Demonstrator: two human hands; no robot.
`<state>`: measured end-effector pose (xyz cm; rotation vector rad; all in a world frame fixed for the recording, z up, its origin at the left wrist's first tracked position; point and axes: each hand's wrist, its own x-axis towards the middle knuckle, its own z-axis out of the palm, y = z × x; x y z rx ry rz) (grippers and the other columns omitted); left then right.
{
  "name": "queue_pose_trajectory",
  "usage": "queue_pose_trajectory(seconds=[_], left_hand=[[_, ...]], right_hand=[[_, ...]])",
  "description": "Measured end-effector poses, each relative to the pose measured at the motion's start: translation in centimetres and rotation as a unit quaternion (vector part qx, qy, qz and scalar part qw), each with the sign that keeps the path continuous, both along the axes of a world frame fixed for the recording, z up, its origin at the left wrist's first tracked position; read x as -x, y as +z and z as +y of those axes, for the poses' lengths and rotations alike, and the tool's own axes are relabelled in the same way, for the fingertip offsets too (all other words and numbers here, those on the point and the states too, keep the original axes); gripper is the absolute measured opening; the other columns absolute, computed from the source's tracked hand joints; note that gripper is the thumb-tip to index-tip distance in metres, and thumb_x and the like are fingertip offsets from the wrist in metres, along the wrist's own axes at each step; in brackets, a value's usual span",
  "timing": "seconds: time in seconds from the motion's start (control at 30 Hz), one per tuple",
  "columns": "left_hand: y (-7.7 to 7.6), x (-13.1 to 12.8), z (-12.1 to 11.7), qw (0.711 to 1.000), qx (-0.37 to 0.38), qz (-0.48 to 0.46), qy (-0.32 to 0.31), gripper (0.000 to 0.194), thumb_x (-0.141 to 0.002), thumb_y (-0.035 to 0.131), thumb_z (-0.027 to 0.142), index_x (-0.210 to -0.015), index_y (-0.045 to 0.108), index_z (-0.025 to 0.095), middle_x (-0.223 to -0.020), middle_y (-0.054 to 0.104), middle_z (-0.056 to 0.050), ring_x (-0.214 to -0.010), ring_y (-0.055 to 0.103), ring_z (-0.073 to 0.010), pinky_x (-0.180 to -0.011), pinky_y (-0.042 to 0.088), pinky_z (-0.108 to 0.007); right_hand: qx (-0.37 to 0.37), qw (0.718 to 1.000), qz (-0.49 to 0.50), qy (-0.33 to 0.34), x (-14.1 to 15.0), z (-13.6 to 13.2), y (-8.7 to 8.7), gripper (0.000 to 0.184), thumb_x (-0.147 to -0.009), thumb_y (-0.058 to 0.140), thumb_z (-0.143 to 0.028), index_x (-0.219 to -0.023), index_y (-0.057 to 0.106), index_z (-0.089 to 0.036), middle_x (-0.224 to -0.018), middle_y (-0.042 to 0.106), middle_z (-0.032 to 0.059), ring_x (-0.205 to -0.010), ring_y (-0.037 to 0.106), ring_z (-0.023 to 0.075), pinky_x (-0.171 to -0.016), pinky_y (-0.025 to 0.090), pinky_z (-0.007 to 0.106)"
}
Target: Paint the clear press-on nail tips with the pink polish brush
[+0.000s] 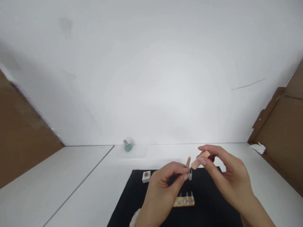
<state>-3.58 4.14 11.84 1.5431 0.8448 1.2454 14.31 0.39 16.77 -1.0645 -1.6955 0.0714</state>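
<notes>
Left hand [161, 189] pinches a peach stick [188, 161] upright, its clear nail tip [190, 175] pointing down; right hand [227, 176] fingers close on a peach buffer block [200, 159], slanting down-left just beside it, over the top edge of the black mat [203, 201]

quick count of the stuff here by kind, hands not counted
clear nail tips: 4, one at the left hand
peach stick: 1
peach buffer block: 1, in the right hand
wooden strip: 1
white cube: 1
teal polish bottle: 1
tissue: 1
plastic scrap: 1
clear sheet: 1
black mat: 1
total: 13
</notes>
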Motion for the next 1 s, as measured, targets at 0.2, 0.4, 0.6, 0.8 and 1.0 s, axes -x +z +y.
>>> queue_pose_trajectory(seconds=[0.2,0.4,0.6,0.8,1.0], left_hand=[[-0.36,0.31,0.05,1.0,-0.021,-0.009,0.0,0.014,-0.08,0.074,0.014,-0.074,0.079,0.026,-0.082,0.083,0.002,-0.081,0.076,-0.0172,-0.078,0.059,-0.023],[-0.06,0.02,0.17,1.0,-0.014,0.01,-0.007,0.014,-0.082,0.072,0.016,-0.074,0.078,0.025,-0.082,0.082,0.002,-0.082,0.076,-0.0176,-0.079,0.057,-0.024],[-0.21,0.05,0.05,1.0,-0.025,0.011,-0.001,0.014,-0.081,0.073,0.015,-0.076,0.079,0.026,-0.083,0.083,0.002,-0.081,0.076,-0.0172,-0.077,0.058,-0.023],[-0.41,0.3,-0.12,1.0,0.0,-0.001,0.008,0.012,-0.078,0.076,0.016,-0.072,0.08,0.025,-0.081,0.083,0.0,-0.08,0.076,-0.0197,-0.076,0.06,-0.026],[-0.14,0.02,0.12,0.98,0.167,-0.109,-0.019,0.008,-0.068,0.087,0.02,-0.071,0.079,0.022,-0.072,0.081,0.0,-0.071,0.076,-0.0183,-0.073,0.062,-0.025]], right_hand=[[-0.015,0.997,0.04,-0.063,0.17,-0.03,-0.31,0.009,-0.101,0.062,-0.024,-0.109,0.065,-0.027,-0.076,0.079,-0.0063,-0.07,0.07,0.0142,-0.071,0.058,0.023],[0.017,1.0,-0.018,0.014,-0.15,-0.48,0.49,0.008,-0.1,0.064,-0.023,-0.107,0.066,-0.027,-0.077,0.076,-0.0067,-0.065,0.067,0.0121,-0.067,0.056,0.022],[-0.004,1.0,-0.021,-0.008,0.04,-0.07,0.34,0.01,-0.1,0.062,-0.022,-0.109,0.066,-0.024,-0.078,0.076,-0.0046,-0.065,0.067,0.0124,-0.068,0.056,0.024],[-0.006,0.997,0.023,-0.069,0.37,-0.09,0.06,0.007,-0.1,0.063,-0.026,-0.107,0.065,-0.026,-0.075,0.078,-0.0041,-0.069,0.072,0.016,-0.068,0.059,0.026],[0.029,0.998,0.056,-0.029,0.15,-0.58,0.18,0.008,-0.099,0.065,-0.028,-0.106,0.068,-0.031,-0.076,0.078,-0.0059,-0.068,0.072,0.0147,-0.068,0.06,0.023]])
